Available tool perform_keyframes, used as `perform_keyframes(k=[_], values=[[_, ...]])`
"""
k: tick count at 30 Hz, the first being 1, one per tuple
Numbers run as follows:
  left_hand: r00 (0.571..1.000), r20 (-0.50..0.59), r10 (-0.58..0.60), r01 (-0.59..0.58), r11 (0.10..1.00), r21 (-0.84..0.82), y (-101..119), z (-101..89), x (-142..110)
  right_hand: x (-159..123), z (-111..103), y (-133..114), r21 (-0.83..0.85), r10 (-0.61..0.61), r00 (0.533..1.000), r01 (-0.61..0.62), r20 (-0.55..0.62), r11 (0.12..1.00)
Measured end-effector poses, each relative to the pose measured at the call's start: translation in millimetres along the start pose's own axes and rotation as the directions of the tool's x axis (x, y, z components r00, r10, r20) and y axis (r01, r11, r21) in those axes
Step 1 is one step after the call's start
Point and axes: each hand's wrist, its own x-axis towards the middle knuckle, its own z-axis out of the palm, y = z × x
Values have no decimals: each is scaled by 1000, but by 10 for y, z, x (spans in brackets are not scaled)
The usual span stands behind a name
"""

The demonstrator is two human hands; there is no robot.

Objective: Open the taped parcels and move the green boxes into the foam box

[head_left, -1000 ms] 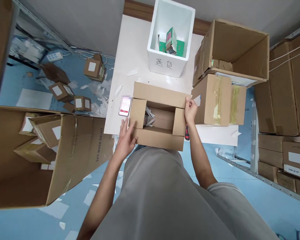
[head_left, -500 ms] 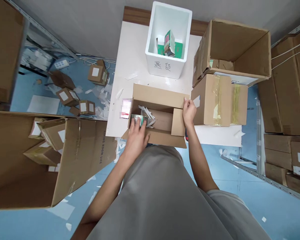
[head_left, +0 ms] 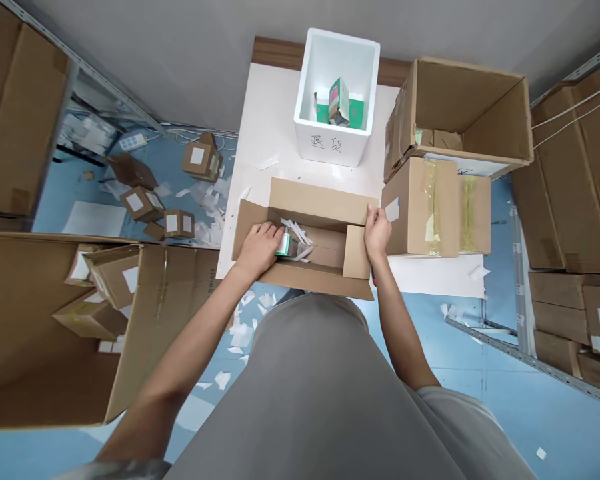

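An open cardboard box (head_left: 325,195) sits at the front of the white table, flaps spread. My right hand (head_left: 378,230) is closed on its right edge, by the folded-in end flap. At the left end, my left hand (head_left: 261,249) bends its fingers over the wall, fingertips inside; their exact contact is partly hidden. Right beside those fingertips lies a small green-and-white box (head_left: 284,245), partly covered by the hand. White paper strips (head_left: 298,233) rest next to it inside the cardboard box.
A white foam bin (head_left: 334,143) holding green packets stands at the back of the table (head_left: 260,127). Taped cartons (head_left: 420,207) and a large open carton (head_left: 473,100) are on the right. Another large carton (head_left: 150,320) with parcels stands at left. Paper scraps litter the blue floor.
My left hand has moved left from the small green-and-white box to the cardboard box's left end. The left flap now lies outward, over the white-and-red item. My right hand keeps its hold.
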Motion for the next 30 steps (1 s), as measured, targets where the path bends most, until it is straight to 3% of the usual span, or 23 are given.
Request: perform_keyframes(k=[4, 7, 11, 16, 19, 21, 23, 27, 30], values=[[999, 46, 19, -24, 993, 118, 105, -60, 101, -42, -30, -64, -41, 16, 1000, -15, 14, 999], [1000, 8, 23, -24, 994, 104, 159, -230, 82, -58, -74, -118, -72, 56, 997, -52, 56, 996], [979, -199, -43, 17, 991, -132, 149, -599, -41, -42, -216, -138, -14, 43, 994, -41, 103, 999], [867, -388, -313, 84, 859, -505, 171, -979, -258, -123, -542, -265, 313, -56, 998, 60, -22, 948], [793, -383, -474, 57, 683, -728, 272, -1004, -326, -304, -706, -548, 573, -170, 981, 84, 98, 815], [771, -343, -537, 18, 556, -831, 351, -959, -331, -430, -773, -786, 681, -288, 939, 87, 187, 727], [756, -302, -581, -4, 456, -890, 417, -902, -322, -508, -805, -1001, 711, -361, 907, 107, 216, 695], [734, -247, -633, -25, 339, -941, 474, -824, -334, -494, -763, -1229, 696, -318, 930, 107, 182, 710], [736, -251, -629, -53, 315, -947, 498, -796, -378, -449, -686, -1281, 718, -261, 946, 45, 193, 694]])
